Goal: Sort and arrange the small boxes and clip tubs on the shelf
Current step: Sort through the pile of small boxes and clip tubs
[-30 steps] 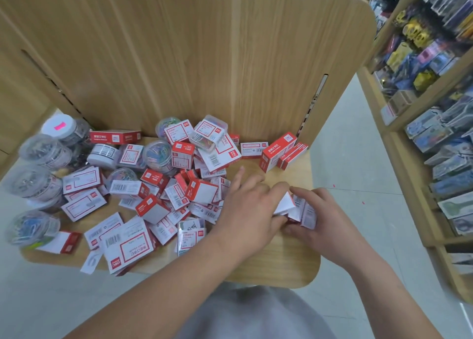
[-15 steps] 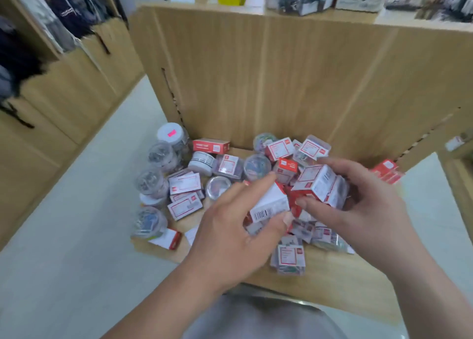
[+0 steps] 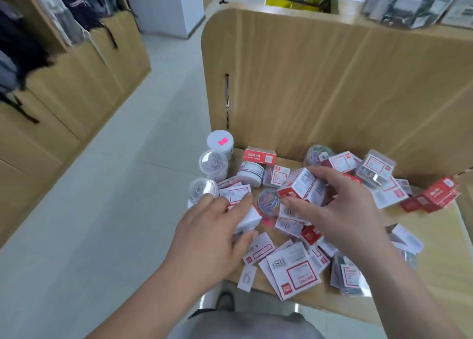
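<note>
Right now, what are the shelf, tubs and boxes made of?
The shelf looks like wood-grain laminate board, matte. The tubs: clear glossy plastic, contents show through. The boxes: probably printed card, sharp folded edges.

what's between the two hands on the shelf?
Head view: a tub of coloured clips lies between the left hand, gripping a white box, and the right hand, pinching a red-and-white box.
</note>
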